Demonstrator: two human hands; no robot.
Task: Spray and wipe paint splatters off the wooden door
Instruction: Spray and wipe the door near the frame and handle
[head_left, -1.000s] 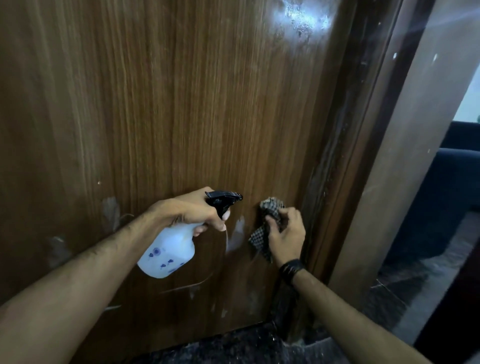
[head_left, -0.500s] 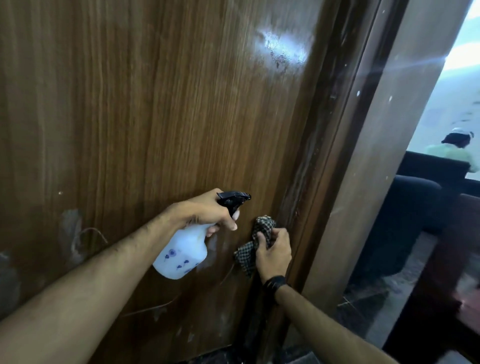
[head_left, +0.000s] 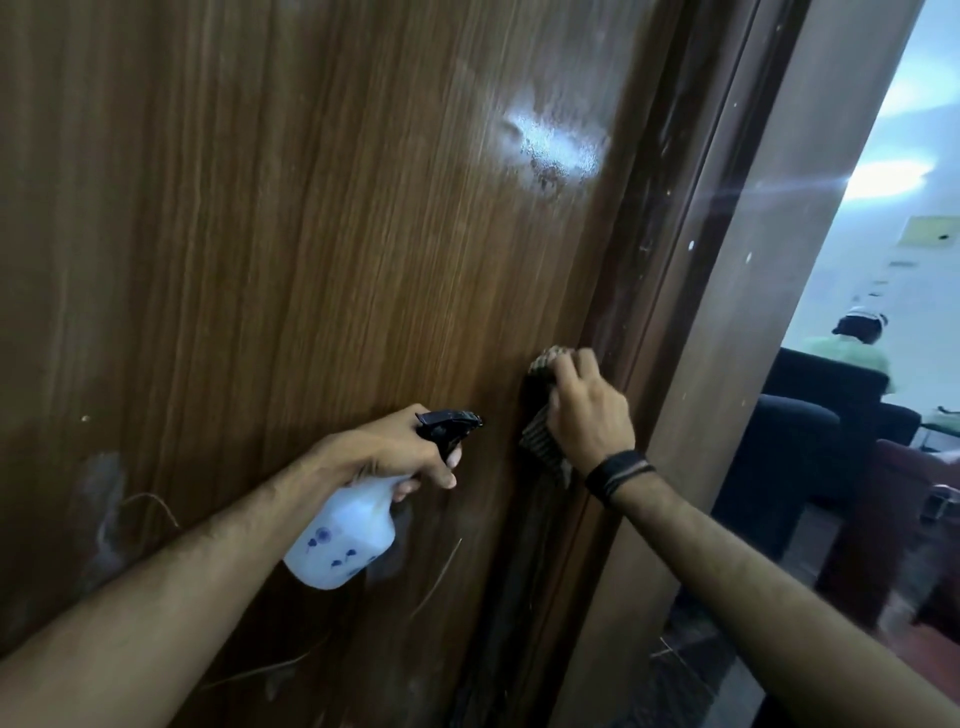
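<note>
The spray bottle hangs in the left hand just before the door, left of the cloth. The right hand presses the cloth flat on the door, beside the door frame to its right.

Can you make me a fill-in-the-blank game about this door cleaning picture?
1. The left hand holds a white spray ____.
2. The right hand presses a checked ____ against the wooden door.
3. The wrist with the dark band belongs to the ____ hand.

Missing words: bottle; cloth; right
</note>
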